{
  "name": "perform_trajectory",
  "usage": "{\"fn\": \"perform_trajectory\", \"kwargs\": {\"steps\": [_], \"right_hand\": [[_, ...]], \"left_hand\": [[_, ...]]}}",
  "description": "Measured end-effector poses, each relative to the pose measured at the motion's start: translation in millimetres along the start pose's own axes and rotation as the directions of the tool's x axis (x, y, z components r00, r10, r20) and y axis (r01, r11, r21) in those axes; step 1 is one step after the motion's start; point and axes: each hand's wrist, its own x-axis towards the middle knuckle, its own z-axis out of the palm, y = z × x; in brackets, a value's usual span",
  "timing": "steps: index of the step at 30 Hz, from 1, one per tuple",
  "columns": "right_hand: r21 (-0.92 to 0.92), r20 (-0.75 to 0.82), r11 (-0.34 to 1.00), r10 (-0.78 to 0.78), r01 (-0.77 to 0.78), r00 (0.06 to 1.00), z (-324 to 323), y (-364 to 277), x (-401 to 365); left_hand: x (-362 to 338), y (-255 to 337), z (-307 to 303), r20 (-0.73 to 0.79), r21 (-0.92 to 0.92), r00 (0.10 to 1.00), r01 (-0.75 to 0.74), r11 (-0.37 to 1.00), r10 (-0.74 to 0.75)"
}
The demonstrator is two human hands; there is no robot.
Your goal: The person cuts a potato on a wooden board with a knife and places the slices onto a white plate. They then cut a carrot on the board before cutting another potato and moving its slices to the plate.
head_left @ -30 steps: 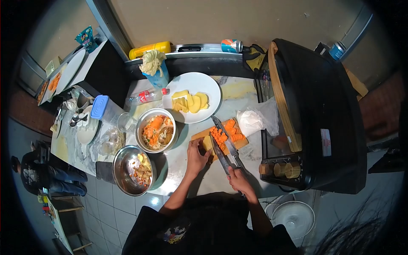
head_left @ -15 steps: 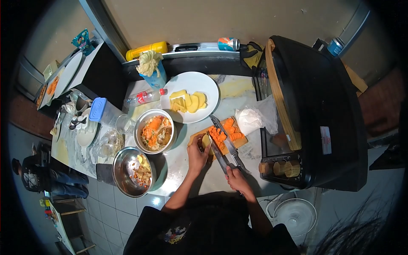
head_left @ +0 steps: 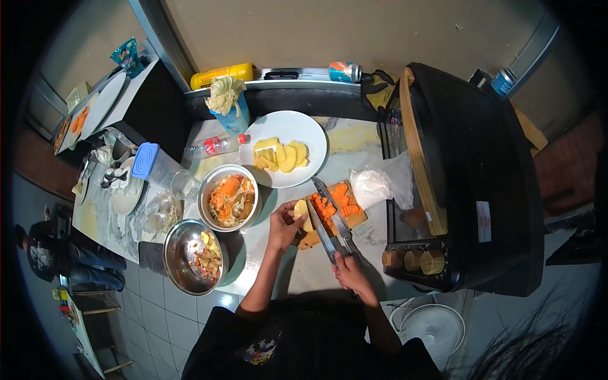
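My left hand (head_left: pixel 285 226) holds a peeled yellow potato piece (head_left: pixel 303 216) at the left end of a wooden cutting board (head_left: pixel 356 219). My right hand (head_left: pixel 351 275) is closed round the handle of a knife (head_left: pixel 323 233), whose blade lies beside the potato. A second knife (head_left: pixel 340 223) rests across the board among orange carrot pieces (head_left: pixel 342 200). Behind the board, a white plate (head_left: pixel 282 124) bears yellow potato slices (head_left: pixel 291 156).
Left of my hands stand a pot of shredded vegetables (head_left: pixel 203 197) and a steel bowl with peelings (head_left: pixel 174 256). A white bag (head_left: pixel 372 187) and black oven (head_left: pixel 487 183) are at right. A bottle (head_left: pixel 215 146) lies behind; a person (head_left: pixel 69 253) stands far left.
My left hand has shifted slightly left, turning the potato so more of its yellow face shows. The knife blade in my right hand now shows more clearly. The view has tilted slightly.
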Motion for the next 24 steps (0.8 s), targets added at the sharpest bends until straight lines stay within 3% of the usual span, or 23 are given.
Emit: {"fn": "perform_trajectory", "kwargs": {"steps": [2,3,5,11,13,15,17,19,22,23,24], "right_hand": [[-0.001,0.011,1.0,-0.006,0.006,1.0,-0.4,0.5,0.2],[0.001,0.017,1.0,-0.011,0.011,1.0,-0.2,0.5,0.2],[-0.005,0.029,1.0,-0.013,0.013,0.999,1.3,-0.1,-1.7],[-0.015,0.015,1.0,-0.02,0.02,1.0,1.4,5.5,-1.8],[-0.003,0.023,1.0,-0.015,0.015,1.0,1.1,5.9,-3.0],[0.008,-0.006,1.0,-0.006,0.006,1.0,1.7,4.3,-4.8],[0.01,0.001,1.0,0.0,0.0,1.0,2.1,3.5,-6.1],[0.006,0.006,1.0,0.004,-0.004,1.0,0.8,5.8,-4.1],[-0.076,0.024,0.997,-0.025,0.026,0.999,-0.4,13.9,2.6],[-0.076,0.026,0.997,-0.028,0.03,0.999,-0.1,17.2,5.1],[-0.109,0.03,0.989,-0.094,0.097,0.995,0.3,22.1,8.9]], "left_hand": [[4.0,-0.7,-5.8,0.028,-0.193,0.997,0.081,0.978,-0.077],[4.4,4.5,-7.5,0.021,-0.194,0.997,0.077,0.978,-0.074],[5.1,15.7,-10.9,0.104,-0.422,0.977,0.214,0.881,-0.187],[25.9,34.9,-17.7,0.205,-0.514,0.946,0.321,0.796,-0.25],[37.8,47.4,-19.9,0.233,-0.454,0.935,0.348,0.82,-0.268],[51.6,58.8,-16.3,0.094,-0.285,0.979,0.199,0.938,-0.179],[74.0,75.8,-22.3,0.099,-0.197,0.982,0.175,0.965,-0.158],[96.3,96.6,-26.5,0.061,0.049,0.998,0.026,0.998,-0.029],[143.3,98.3,-39.8,0.004,0.342,0.995,-0.096,0.935,0.1],[162.7,92.9,-47.3,0.003,0.343,0.995,-0.098,0.934,0.104],[186.2,83.1,-58.0,0.08,0.563,0.982,-0.185,0.806,0.17]]}}
